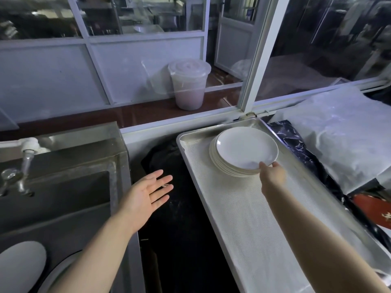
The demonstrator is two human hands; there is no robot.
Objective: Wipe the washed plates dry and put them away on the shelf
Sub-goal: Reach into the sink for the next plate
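A stack of several white plates (pixel 232 166) sits at the far end of a long metal tray (pixel 182 142) lined with a white cloth. The top plate (pixel 246 148) is tilted up off the stack at its near edge. My right hand (pixel 273 173) pinches that near rim, thumb on top. My left hand (pixel 148 193) hovers palm up with straight fingers over the dark gap between sink and tray, holding nothing.
A steel sink (pixel 63 187) with a tap (pixel 26 159) is at left; white dishes (pixel 21 265) lie at its near corner. A lidded plastic bucket (pixel 189 83) stands behind the window frame. White plastic-wrapped bundles (pixel 338 134) lie right of the tray.
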